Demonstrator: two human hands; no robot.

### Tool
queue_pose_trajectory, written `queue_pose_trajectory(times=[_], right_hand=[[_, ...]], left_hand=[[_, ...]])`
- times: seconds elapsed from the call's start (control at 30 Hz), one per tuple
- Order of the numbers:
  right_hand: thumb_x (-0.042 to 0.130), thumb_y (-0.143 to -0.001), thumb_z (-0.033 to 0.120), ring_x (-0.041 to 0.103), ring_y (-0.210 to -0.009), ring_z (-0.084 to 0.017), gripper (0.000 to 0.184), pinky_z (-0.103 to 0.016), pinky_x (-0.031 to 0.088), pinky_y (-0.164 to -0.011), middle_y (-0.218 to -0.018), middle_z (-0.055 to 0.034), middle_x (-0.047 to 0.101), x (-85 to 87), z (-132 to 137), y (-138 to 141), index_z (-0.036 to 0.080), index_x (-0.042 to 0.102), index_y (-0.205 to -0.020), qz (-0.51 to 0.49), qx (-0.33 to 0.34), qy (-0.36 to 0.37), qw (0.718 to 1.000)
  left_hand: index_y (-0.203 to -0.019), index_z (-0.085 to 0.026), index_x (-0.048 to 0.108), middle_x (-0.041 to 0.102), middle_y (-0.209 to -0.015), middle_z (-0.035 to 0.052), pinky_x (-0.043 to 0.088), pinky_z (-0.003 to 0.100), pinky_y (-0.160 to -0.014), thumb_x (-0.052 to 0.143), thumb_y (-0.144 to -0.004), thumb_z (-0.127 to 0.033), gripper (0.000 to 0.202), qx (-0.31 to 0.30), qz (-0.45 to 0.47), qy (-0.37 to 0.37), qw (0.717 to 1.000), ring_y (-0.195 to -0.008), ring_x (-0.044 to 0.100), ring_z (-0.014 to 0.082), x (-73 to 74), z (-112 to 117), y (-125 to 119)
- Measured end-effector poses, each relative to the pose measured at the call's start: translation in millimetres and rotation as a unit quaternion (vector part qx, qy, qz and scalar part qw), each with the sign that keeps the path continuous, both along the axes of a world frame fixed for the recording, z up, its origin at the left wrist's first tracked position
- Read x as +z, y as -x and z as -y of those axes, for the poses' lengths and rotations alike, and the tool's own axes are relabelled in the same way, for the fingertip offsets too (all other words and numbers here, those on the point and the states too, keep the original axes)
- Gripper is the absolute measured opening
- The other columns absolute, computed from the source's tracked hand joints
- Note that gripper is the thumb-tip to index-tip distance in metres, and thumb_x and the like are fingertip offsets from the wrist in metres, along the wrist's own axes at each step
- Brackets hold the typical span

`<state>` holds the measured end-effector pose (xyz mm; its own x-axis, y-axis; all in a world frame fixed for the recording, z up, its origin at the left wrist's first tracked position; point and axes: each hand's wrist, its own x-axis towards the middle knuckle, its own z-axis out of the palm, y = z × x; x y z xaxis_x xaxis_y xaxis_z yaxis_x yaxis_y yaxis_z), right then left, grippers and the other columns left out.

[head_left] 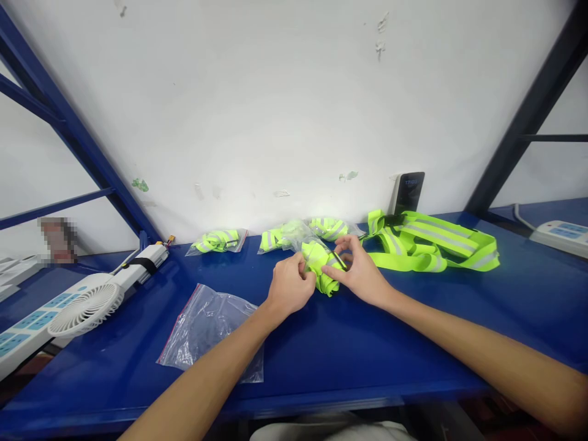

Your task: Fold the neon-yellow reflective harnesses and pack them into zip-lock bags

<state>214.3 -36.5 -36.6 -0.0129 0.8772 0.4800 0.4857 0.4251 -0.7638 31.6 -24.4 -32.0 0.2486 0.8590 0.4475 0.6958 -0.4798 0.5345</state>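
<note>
Both my hands meet over a folded neon-yellow reflective strap bundle (320, 269) lying on the blue table (413, 324). My left hand (290, 286) is closed around its left side. On the bundle's right side, my right hand (361, 274) pinches it with thumb and fingers near a dark clip. Just behind the bundle lie bagged neon straps (294, 236), and a loose, unfolded neon vest (432, 248) is spread out to the right.
An empty clear zip bag (212, 334) lies at the front left. A white fan (87, 306) and a power strip (27, 324) sit at the far left. One more bagged strap (217, 241) rests near the wall. A dark phone (408, 192) leans against the wall.
</note>
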Motion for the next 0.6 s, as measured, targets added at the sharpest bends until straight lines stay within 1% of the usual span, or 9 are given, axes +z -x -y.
queue_pose_trajectory(times=[0.07,0.1,0.2,0.33,0.4,0.47,0.6], right_hand=[[0.077,-0.071,0.046,0.056,-0.067,-0.015,0.047,-0.030,0.050,-0.063,-0.088,-0.0016,0.057,-3.5,0,1,0.022,0.047,-0.098,-0.033,0.012,0.011,0.999],[0.078,-0.070,0.045,0.057,-0.068,-0.016,0.045,-0.030,0.050,-0.064,-0.085,-0.0008,0.058,-4.4,0,1,0.022,0.048,-0.096,-0.046,0.021,0.012,0.999],[0.080,-0.070,0.041,0.063,-0.075,-0.019,0.043,-0.034,0.054,-0.073,-0.084,-0.0021,0.065,-2.8,2,1,0.021,0.056,-0.099,-0.073,0.055,0.006,0.996],[0.078,-0.073,0.040,0.066,-0.086,-0.022,0.041,-0.040,0.055,-0.085,-0.097,-0.0061,0.070,2.8,1,-4,0.020,0.065,-0.106,-0.061,0.094,0.012,0.994],[0.078,-0.075,0.039,0.066,-0.099,-0.024,0.040,-0.043,0.053,-0.094,-0.109,-0.0079,0.069,4.5,0,-8,0.021,0.067,-0.109,-0.035,0.126,-0.018,0.991],[0.078,-0.075,0.038,0.063,-0.112,-0.026,0.040,-0.045,0.049,-0.102,-0.120,-0.0088,0.066,5.5,1,-9,0.023,0.069,-0.111,-0.007,0.156,-0.052,0.986],[0.079,-0.076,0.038,0.059,-0.121,-0.028,0.042,-0.047,0.046,-0.107,-0.130,-0.0083,0.062,6.8,7,-7,0.027,0.070,-0.116,0.038,0.178,-0.077,0.980]], left_hand=[[-0.065,-0.022,0.030,0.036,-0.055,-0.0069,0.023,0.027,-0.055,0.050,-0.070,-0.013,0.022,0.003,0.009,0.001,1.000,-0.053,0.033,0.0110,-0.9,-1,2],[-0.065,-0.022,0.030,0.036,-0.056,-0.0070,0.024,0.027,-0.055,0.050,-0.071,-0.014,0.022,0.003,0.013,0.000,1.000,-0.053,0.033,0.0110,-1.3,-2,2],[-0.064,-0.021,0.030,0.036,-0.055,-0.0066,0.023,0.027,-0.056,0.049,-0.078,-0.018,0.023,0.003,0.020,-0.001,1.000,-0.053,0.035,0.0108,-2.4,-3,3],[-0.062,-0.020,0.033,0.039,-0.054,-0.0050,0.022,0.027,-0.057,0.043,-0.089,-0.026,0.030,0.008,0.016,0.006,1.000,-0.052,0.038,0.0108,-3.4,-4,4],[-0.063,-0.019,0.037,0.043,-0.055,-0.0039,0.023,0.027,-0.057,0.039,-0.094,-0.031,0.033,0.005,0.013,0.008,1.000,-0.053,0.041,0.0112,-3.6,-4,6],[-0.065,-0.019,0.043,0.047,-0.058,-0.0026,0.024,0.027,-0.058,0.034,-0.098,-0.035,0.037,0.000,0.012,0.006,1.000,-0.055,0.044,0.0118,-3.5,-4,8],[-0.068,-0.018,0.050,0.051,-0.059,-0.0012,0.026,0.026,-0.058,0.029,-0.101,-0.043,0.046,-0.019,0.015,0.012,1.000,-0.055,0.046,0.0123,-2.8,-7,12]])
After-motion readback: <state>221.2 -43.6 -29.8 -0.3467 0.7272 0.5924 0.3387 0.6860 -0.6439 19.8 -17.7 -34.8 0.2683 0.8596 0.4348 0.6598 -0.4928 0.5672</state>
